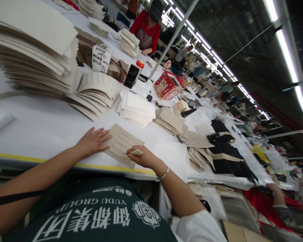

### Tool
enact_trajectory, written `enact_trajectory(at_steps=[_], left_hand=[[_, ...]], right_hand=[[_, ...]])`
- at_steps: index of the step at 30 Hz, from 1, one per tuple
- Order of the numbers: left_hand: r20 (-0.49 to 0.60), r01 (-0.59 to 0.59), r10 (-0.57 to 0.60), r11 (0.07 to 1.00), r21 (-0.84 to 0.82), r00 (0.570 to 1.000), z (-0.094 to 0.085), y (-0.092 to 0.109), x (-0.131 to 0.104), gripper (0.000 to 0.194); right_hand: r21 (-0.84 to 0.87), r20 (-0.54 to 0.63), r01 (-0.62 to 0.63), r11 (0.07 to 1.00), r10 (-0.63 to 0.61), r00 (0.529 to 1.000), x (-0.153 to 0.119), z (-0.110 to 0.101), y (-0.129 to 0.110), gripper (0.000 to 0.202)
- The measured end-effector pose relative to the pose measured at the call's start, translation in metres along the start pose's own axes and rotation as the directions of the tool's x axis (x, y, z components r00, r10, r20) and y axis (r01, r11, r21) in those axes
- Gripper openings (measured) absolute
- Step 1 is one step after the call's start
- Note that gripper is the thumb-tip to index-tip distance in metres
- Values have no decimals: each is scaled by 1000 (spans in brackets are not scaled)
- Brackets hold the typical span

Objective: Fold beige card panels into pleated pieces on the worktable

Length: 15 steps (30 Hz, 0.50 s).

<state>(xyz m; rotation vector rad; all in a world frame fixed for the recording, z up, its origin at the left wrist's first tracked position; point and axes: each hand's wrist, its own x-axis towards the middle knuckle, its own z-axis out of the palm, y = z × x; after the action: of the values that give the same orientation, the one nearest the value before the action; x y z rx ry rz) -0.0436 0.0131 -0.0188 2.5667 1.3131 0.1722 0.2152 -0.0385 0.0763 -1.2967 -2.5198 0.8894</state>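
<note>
A beige panel (123, 138) with several faint parallel ridges lies flat near the table's front edge. My left hand (94, 142) rests with fingers spread, their tips at the panel's left edge. Over the panel's right part, my right hand (145, 158) is closed around a small pale flat piece (136, 152), whose end sticks out of the fist; its exact kind cannot be made out. Just beyond the panel sits a stack of white sheets (137, 108). A fanned stack of ridged beige panels (97, 89) is at its left, and plain beige pieces (169, 120) lie to the right.
A tall stack of large panels (37, 43) fills the left. Farther back are a handwritten tag (101, 58), a phone (131, 76), a red box (168, 85) and a slanting metal pole (173, 40). Black pieces (226, 154) lie right. A person in red (147, 32) works across the table.
</note>
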Motion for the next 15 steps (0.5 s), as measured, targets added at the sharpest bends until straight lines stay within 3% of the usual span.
enact_trajectory(at_steps=[4, 6, 8, 13, 15], left_hand=[[42, 26, -27, 999, 19, 999, -6, 5, -1, 51], [61, 45, -47, 999, 24, 997, -9, 7, -2, 52], [79, 53, -55, 998, 31, 995, -10, 7, -2, 52], [45, 19, -20, 1000, 6, 999, -9, 6, -3, 50], [27, 7, -7, 1000, 0, 1000, -8, 5, -3, 49]], right_hand=[[-67, -60, 106, 992, -111, 992, 55, 21, -22, 13], [-57, -88, 113, 992, -118, 989, 61, 23, -24, 13], [-32, -88, 82, 996, -84, 993, 44, 19, -17, 13], [-56, -72, -80, 995, 76, 995, -35, 3, 7, 15], [-90, -57, -94, 992, 89, 994, -46, 1, 6, 15]])
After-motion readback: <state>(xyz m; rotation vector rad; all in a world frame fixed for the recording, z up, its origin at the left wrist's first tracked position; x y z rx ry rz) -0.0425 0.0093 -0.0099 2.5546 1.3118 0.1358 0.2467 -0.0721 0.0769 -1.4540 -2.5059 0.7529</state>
